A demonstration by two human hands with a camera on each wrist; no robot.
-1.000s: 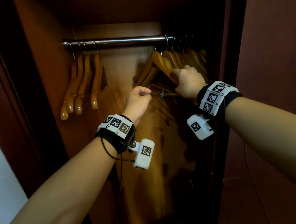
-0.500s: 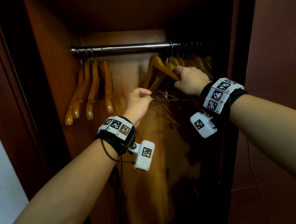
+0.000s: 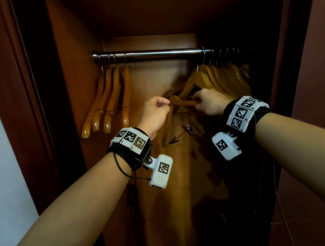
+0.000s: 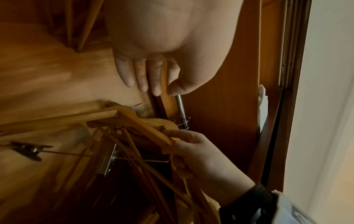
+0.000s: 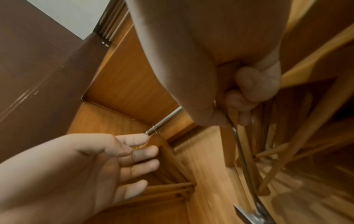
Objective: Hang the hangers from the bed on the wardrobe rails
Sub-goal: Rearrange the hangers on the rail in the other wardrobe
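A chrome rail (image 3: 154, 53) crosses the wardrobe near its top. Several wooden hangers (image 3: 108, 103) hang at its left end and several more (image 3: 227, 76) crowd its right end. My right hand (image 3: 197, 101) grips a tilted bunch of wooden hangers (image 3: 183, 103) below the rail, in the gap between the two groups. A wire bar with metal clips (image 3: 174, 140) dangles from that bunch. My left hand (image 3: 162, 105) hovers just left of the bunch. In the right wrist view that left hand (image 5: 141, 147) has relaxed fingers and holds nothing.
The wardrobe's left side panel (image 3: 75, 89) and dark right door (image 3: 307, 96) close in the space. A white wall (image 3: 6, 168) lies to the left. The middle stretch of rail carries no hangers. Below the hands the back panel (image 3: 171, 197) runs down into shadow.
My right hand has dropped from up near the rail to well below it, bringing the bunch of hangers down and tilting it. The clip bar now dangles below my left hand.
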